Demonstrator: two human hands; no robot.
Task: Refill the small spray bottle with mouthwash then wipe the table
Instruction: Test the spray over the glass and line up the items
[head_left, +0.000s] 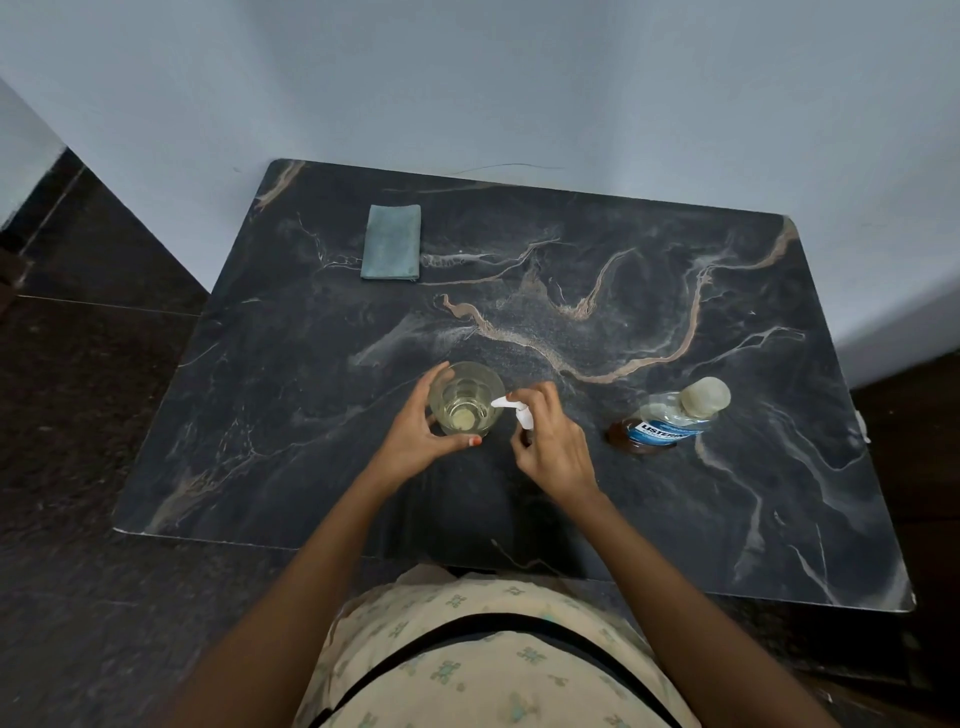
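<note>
Pale blue-grey wall (519, 78) behind, dark speckled floor (78, 415) (tiled), patterned cream garment (467, 649)

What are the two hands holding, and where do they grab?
The left hand wraps around the side of the glass. The right hand holds the white spray top by its neck.

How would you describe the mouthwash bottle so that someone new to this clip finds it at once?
Start at the dark marble table and look at its near right part, right of both hands. The mouthwash bottle stands there alone, clear plastic with a blue and white label and a pale rounded cap. The glass in the left hand has no label or cap.
</note>
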